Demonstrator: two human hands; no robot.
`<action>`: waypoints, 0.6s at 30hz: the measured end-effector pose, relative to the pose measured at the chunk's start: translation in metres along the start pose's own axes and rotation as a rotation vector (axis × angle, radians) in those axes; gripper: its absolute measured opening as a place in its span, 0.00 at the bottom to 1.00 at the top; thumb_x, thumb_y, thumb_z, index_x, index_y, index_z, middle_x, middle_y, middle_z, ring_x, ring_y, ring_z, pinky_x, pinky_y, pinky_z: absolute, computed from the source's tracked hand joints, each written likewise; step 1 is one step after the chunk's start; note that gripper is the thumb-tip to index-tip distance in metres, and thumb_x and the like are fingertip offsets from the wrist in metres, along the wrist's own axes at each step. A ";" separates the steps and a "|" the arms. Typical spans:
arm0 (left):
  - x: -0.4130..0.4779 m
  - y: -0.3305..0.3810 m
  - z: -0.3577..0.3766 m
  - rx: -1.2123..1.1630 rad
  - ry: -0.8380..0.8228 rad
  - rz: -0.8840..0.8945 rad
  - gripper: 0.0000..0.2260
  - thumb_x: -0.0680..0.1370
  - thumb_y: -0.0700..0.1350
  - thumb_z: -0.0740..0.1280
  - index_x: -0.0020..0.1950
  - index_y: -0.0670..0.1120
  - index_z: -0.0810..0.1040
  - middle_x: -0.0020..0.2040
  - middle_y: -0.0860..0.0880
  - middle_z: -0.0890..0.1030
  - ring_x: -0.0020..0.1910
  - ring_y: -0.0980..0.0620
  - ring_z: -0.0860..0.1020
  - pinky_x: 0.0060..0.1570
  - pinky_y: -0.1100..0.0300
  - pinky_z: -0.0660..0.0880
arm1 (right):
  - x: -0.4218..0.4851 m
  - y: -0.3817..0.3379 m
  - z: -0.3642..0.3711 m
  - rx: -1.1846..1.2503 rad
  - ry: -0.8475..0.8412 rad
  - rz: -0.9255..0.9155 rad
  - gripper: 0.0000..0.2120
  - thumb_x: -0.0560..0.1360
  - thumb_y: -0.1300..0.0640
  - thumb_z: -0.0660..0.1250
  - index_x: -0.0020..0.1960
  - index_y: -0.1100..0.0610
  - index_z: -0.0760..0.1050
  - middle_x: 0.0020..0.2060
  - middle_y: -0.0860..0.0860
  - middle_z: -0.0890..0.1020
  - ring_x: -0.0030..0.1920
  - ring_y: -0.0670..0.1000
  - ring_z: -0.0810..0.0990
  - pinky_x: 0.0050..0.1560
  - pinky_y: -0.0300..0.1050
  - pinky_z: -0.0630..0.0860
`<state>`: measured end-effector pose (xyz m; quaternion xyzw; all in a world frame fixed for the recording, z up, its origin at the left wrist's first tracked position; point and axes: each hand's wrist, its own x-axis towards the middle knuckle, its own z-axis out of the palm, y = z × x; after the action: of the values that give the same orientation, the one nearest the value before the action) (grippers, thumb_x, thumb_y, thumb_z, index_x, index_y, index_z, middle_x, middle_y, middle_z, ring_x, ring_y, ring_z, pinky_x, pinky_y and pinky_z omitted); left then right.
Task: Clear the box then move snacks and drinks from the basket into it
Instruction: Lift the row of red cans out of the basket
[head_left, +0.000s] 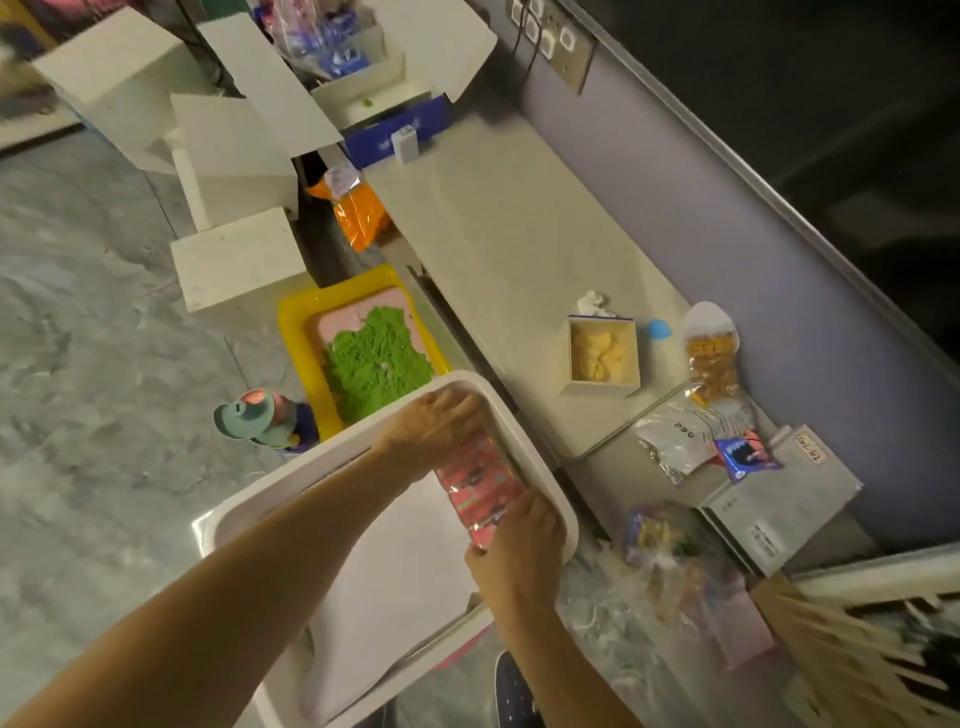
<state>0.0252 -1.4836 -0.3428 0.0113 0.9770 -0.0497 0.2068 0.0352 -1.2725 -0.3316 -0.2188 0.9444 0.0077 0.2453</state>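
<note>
From the head camera we look down on both bare hands gripping a red-and-pink plastic-wrapped snack pack (480, 491) inside a white rectangular plastic box (563, 512) on the grey marbled floor (104, 312). Our left hand (434, 426) clamps the pack's far end, fingers curled over it; our right hand (519, 540) clamps the near end, its fingertips hidden beneath the wrapper. The pack lies along the box's right wall, and its print is too blurred for us to read. White sheets (395, 582) cover the box's bottom. Beyond it sits a yellow tray of green sand (382, 358). A crumpled clear bag (670, 551) at right is indistinct.
</note>
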 end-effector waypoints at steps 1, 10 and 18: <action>0.000 -0.002 -0.002 0.017 -0.003 0.021 0.38 0.74 0.46 0.78 0.80 0.50 0.65 0.77 0.46 0.65 0.75 0.41 0.68 0.65 0.50 0.76 | 0.000 0.001 -0.001 -0.003 -0.005 -0.009 0.50 0.56 0.41 0.85 0.69 0.66 0.75 0.56 0.63 0.83 0.55 0.62 0.83 0.59 0.56 0.82; -0.060 -0.014 -0.035 -0.194 -0.093 -0.133 0.40 0.68 0.51 0.79 0.73 0.47 0.60 0.72 0.43 0.66 0.58 0.43 0.79 0.48 0.50 0.82 | -0.015 0.019 -0.049 0.058 0.070 -0.237 0.43 0.61 0.42 0.83 0.70 0.55 0.70 0.63 0.53 0.78 0.64 0.55 0.78 0.65 0.52 0.79; -0.162 -0.044 -0.146 -0.749 0.107 -0.319 0.34 0.66 0.46 0.80 0.64 0.58 0.64 0.55 0.55 0.72 0.48 0.53 0.75 0.41 0.61 0.72 | -0.065 0.011 -0.177 0.354 0.088 -0.385 0.42 0.63 0.56 0.81 0.72 0.47 0.66 0.66 0.50 0.66 0.56 0.54 0.81 0.51 0.43 0.82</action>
<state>0.1124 -1.5128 -0.1403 -0.2136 0.9265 0.2789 0.1351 -0.0003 -1.2574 -0.1466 -0.3481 0.8818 -0.2140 0.2355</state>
